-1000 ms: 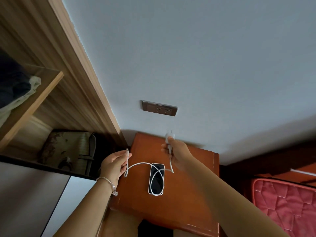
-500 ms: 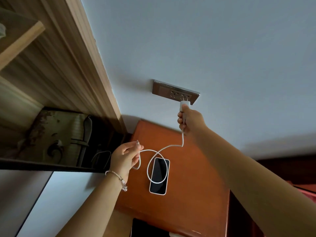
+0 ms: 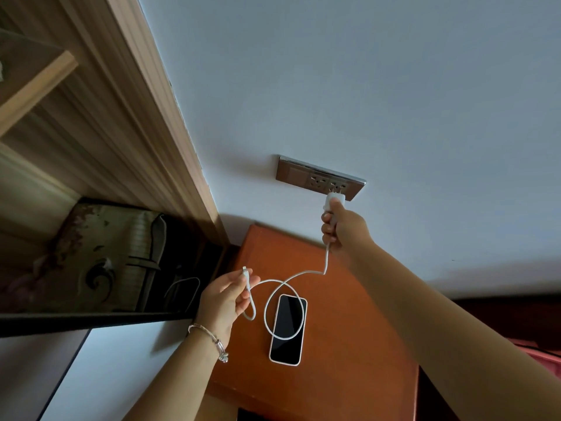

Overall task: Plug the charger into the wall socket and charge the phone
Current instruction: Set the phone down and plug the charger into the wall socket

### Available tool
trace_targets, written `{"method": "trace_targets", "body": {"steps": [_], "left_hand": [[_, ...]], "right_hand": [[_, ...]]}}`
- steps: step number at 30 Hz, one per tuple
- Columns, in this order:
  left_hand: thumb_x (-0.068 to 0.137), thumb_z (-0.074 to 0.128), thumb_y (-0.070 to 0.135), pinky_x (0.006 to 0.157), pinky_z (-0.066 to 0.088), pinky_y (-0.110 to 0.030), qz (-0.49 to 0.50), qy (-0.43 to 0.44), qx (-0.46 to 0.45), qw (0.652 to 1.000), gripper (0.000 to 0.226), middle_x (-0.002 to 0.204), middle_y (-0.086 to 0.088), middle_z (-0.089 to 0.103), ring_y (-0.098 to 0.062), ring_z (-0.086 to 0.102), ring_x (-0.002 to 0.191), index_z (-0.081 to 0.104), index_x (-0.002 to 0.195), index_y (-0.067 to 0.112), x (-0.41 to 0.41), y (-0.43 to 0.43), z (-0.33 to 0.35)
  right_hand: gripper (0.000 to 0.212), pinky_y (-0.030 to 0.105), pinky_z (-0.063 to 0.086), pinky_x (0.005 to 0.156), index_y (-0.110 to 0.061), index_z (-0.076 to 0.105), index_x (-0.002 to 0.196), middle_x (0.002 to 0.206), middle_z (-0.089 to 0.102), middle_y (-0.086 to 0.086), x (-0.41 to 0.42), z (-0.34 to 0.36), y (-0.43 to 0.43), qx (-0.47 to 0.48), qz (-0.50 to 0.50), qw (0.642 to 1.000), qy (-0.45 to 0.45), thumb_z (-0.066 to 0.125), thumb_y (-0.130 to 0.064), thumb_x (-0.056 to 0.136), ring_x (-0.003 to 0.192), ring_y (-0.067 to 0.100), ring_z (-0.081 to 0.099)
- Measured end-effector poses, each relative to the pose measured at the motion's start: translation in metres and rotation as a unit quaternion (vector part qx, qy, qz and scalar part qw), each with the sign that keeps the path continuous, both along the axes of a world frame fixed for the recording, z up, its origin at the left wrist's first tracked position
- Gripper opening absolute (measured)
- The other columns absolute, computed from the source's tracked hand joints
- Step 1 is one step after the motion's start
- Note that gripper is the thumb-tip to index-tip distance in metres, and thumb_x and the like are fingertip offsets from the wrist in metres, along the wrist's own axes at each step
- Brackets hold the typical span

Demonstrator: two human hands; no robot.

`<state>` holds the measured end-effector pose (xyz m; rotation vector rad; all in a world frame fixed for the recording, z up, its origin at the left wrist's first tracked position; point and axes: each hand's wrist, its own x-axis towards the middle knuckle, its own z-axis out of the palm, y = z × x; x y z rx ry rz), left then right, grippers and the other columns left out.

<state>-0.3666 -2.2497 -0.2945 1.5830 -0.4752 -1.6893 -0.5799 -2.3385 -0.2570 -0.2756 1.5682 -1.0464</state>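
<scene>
My right hand (image 3: pixel 341 227) grips the white charger plug (image 3: pixel 333 202) and holds its prongs at the right outlet of the metallic wall socket (image 3: pixel 297 174). The prongs touch the outlet face; how deep they sit is hidden. My left hand (image 3: pixel 226 296) pinches the free connector end of the white cable (image 3: pixel 283 282), which loops down over the phone. The phone (image 3: pixel 288 328) lies screen-up, dark, on the orange-brown bedside table (image 3: pixel 349 344), between my arms.
A wooden wardrobe (image 3: pixel 100 123) with an open shelf stands at the left, with a patterned bag (image 3: pixel 100 256) in its lower compartment. The pale wall (image 3: pixel 364 86) fills the upper view. A red quilted edge (image 3: pixel 543 350) shows at the far right.
My right hand has risen from above the table up to the socket, bringing the plug to the right outlet. The left hand keeps holding the cable end; the view has moved closer.
</scene>
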Motion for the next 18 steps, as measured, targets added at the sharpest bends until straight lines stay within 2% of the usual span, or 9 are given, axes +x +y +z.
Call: {"method": "trace_targets", "body": {"steps": [5,8,11,18], "left_hand": [[0.088,0.06,0.015,0.064,0.053,-0.02,-0.004,-0.004,0.001,1.0,0.015,0.096,-0.004,0.074,-0.011,0.058,0.072,0.07,0.099,0.012,0.0,-0.003,0.001],[0.088,0.061,0.014,0.066,0.053,-0.022,0.002,-0.004,0.008,1.0,0.015,0.098,-0.007,0.073,-0.013,0.058,0.073,0.069,0.1,0.01,0.001,-0.002,0.003],[0.088,0.061,0.015,0.062,0.054,-0.019,0.002,-0.012,0.002,1.0,0.015,0.096,-0.005,0.073,-0.013,0.058,0.072,0.069,0.099,0.011,0.005,-0.004,0.006],[0.088,0.061,0.015,0.064,0.052,-0.021,-0.003,-0.024,-0.001,1.0,0.013,0.097,-0.005,0.073,-0.012,0.059,0.073,0.069,0.098,0.013,0.009,-0.01,0.009]], "right_hand": [[0.025,0.019,0.029,0.036,-0.013,0.052,0.076,0.057,0.049,-0.005,0.0,0.003,0.001,-0.018,0.009,1.0,0.008,0.052,-0.032,0.092,0.036,0.004,0.037],[0.024,0.018,0.027,0.036,-0.012,0.05,0.077,0.06,0.047,-0.003,0.003,0.005,0.002,-0.035,-0.026,0.998,-0.036,0.051,-0.029,0.094,0.037,0.004,0.036],[0.025,0.017,0.026,0.036,-0.011,0.049,0.076,0.061,0.046,-0.001,0.006,0.005,0.004,-0.048,-0.062,0.995,-0.056,0.049,-0.027,0.095,0.038,0.004,0.034],[0.023,0.018,0.026,0.035,-0.012,0.049,0.077,0.061,0.047,-0.001,0.004,0.012,0.001,-0.015,-0.051,0.998,-0.026,0.05,-0.027,0.094,0.035,0.004,0.036]]}}
